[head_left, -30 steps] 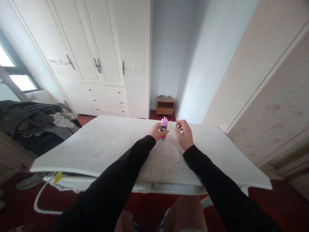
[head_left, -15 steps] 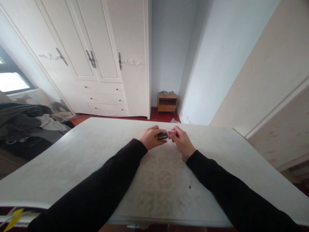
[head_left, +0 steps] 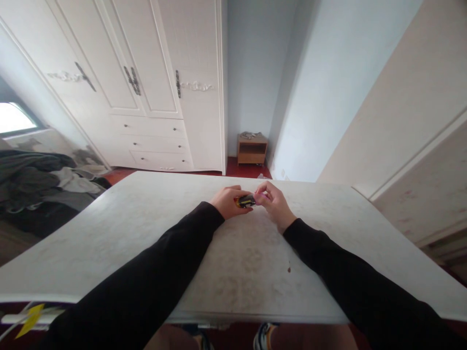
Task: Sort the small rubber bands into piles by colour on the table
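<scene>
Near the far edge of the white tabletop [head_left: 248,257], my left hand [head_left: 230,201] is wrapped round a small dark container with yellow markings [head_left: 245,201], which lies roughly sideways. My right hand [head_left: 272,199] pinches a pink-purple piece [head_left: 260,197] at the container's right end. Whether that piece is a cap joined to the container I cannot tell, as my fingers hide much of it. Both hands are close together, just above or resting on the table.
A small brown speck [head_left: 289,269] lies on the table's near half. Dark clothes [head_left: 32,175] are heaped at the left. Beyond the table stand a white wardrobe [head_left: 146,107] and a wooden nightstand [head_left: 251,156]. A yellow tag [head_left: 31,320] hangs by cables at lower left.
My head view has tipped slightly down, so feet now show below the table edge. My right fingers have shifted a little on the pink-purple piece; the left hand keeps its hold.
</scene>
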The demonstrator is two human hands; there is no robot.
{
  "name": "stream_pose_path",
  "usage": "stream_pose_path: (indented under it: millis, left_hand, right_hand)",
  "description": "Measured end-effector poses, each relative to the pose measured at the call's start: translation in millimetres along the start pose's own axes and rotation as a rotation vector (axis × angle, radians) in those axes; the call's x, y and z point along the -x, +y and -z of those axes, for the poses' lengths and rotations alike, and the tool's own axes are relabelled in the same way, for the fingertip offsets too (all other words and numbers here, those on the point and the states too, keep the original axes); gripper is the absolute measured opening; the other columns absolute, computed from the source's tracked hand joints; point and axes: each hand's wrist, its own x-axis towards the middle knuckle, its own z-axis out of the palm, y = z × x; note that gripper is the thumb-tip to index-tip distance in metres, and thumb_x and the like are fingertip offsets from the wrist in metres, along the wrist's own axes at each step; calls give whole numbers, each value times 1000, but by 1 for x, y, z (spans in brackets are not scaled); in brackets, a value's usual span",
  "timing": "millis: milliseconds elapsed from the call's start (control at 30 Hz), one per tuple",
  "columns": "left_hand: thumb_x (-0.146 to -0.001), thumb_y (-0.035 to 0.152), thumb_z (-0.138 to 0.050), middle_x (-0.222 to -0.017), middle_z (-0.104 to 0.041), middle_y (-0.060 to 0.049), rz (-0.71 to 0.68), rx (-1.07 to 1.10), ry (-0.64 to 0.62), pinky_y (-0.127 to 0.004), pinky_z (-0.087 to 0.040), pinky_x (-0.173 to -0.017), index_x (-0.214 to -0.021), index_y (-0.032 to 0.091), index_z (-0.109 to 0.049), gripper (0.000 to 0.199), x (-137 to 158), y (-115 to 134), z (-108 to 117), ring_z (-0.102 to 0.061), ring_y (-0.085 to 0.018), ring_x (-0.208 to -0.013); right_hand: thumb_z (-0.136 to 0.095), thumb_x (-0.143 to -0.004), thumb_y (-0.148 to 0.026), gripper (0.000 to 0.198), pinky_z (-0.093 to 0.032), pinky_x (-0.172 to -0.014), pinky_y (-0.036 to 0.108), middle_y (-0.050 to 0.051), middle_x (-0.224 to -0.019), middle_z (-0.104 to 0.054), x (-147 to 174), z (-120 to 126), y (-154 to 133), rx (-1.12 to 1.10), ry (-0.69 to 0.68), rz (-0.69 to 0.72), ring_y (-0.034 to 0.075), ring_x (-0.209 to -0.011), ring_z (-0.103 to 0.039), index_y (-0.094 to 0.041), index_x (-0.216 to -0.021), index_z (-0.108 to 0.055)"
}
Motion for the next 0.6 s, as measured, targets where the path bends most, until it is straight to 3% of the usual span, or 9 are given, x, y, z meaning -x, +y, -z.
stream_pose_path:
  millis: [100, 200, 333, 433, 500, 600]
  left_hand:
    - [-76, 46, -81, -77, -59, 0, 20, -9, 9, -26, -41, -65, -106, 23, -83, 38, 0, 1, 0, -56, -14, -65]
    - [-75, 45, -82, -78, -61, -1, 43, 9, 27, -26, -42, -67, -109, 24, -83, 39, -1, -2, -1, -58, -15, -68]
    - [-76, 46, -83, -79, -64, -2, 49, 36, 86, -27, -43, -68, -110, 23, -83, 42, -1, -6, -3, -60, -16, -71]
    - [-76, 46, -83, -78, -65, -1, 40, 49, 84, -27, -43, -68, -111, 23, -84, 42, -1, -5, -5, -61, -16, -70]
    - [-75, 45, -83, -79, -65, -1, 19, 64, 59, -27, -44, -68, -113, 24, -83, 43, 0, -2, -5, -61, -16, -70]
    - [-76, 45, -82, -80, -65, -2, -4, 89, 37, -27, -44, -67, -114, 24, -83, 44, 1, 2, -4, -61, -16, -70]
  right_hand:
    - [-60, -94, -57, 36, -43, -64, 30, -2, -72, -57, -1, 0, 1, 40, -61, -103, 15, -66, -54, -22, -84, -57]
    - [-59, -95, -54, 33, -44, -63, 30, -1, -75, -61, -1, 4, -1, 102, -127, -108, 15, -63, -55, -21, -89, -62]
    - [-67, -89, -35, 21, -49, -79, 34, 4, -98, -68, -3, 12, -9, 181, -109, 93, 20, -88, -63, -22, -106, -66]
    - [-69, -85, -27, 10, -49, -89, 39, 6, -103, -69, -3, 15, -16, 176, -152, 224, 23, -98, -64, -22, -94, -66]
    - [-71, -85, -30, 11, -49, -88, 38, 5, -98, -68, -2, 13, -18, 148, -108, 220, 23, -95, -64, -22, -84, -63]
    - [-73, -86, -46, 27, -48, -77, 35, 3, -89, -66, -1, 9, -17, 151, 22, 89, 20, -83, -63, -21, -85, -61]
